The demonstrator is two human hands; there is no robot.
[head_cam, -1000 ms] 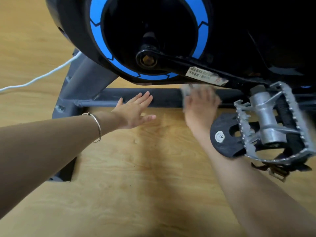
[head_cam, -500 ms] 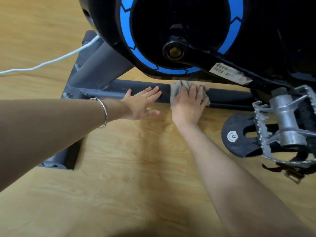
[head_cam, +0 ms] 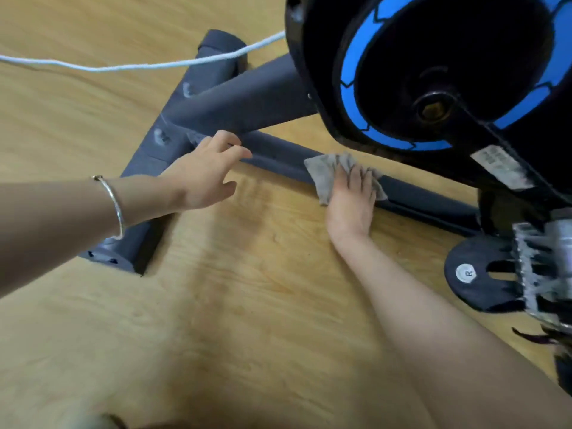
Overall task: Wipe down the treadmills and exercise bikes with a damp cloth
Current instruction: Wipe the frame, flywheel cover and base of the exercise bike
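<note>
An exercise bike with a black housing and blue ring (head_cam: 433,72) stands on a wooden floor. Its grey base rail (head_cam: 418,196) runs low along the floor to a grey cross foot (head_cam: 154,147) at the left. My right hand (head_cam: 351,201) lies flat with straight fingers on a grey cloth (head_cam: 328,174), pressing it against the rail. My left hand (head_cam: 204,171), with a bracelet on the wrist, is spread open, fingertips touching the rail near its joint with the cross foot.
A metal pedal (head_cam: 544,267) with a black strap plate marked R (head_cam: 476,274) hangs at the right edge. A white cord (head_cam: 123,66) stretches across the upper left. Wooden floor (head_cam: 247,305) fills the foreground.
The view has swung left, so the bike sits further right in frame. My right hand slid the cloth leftward along the rail over the last second. My left hand stays near the joint.
</note>
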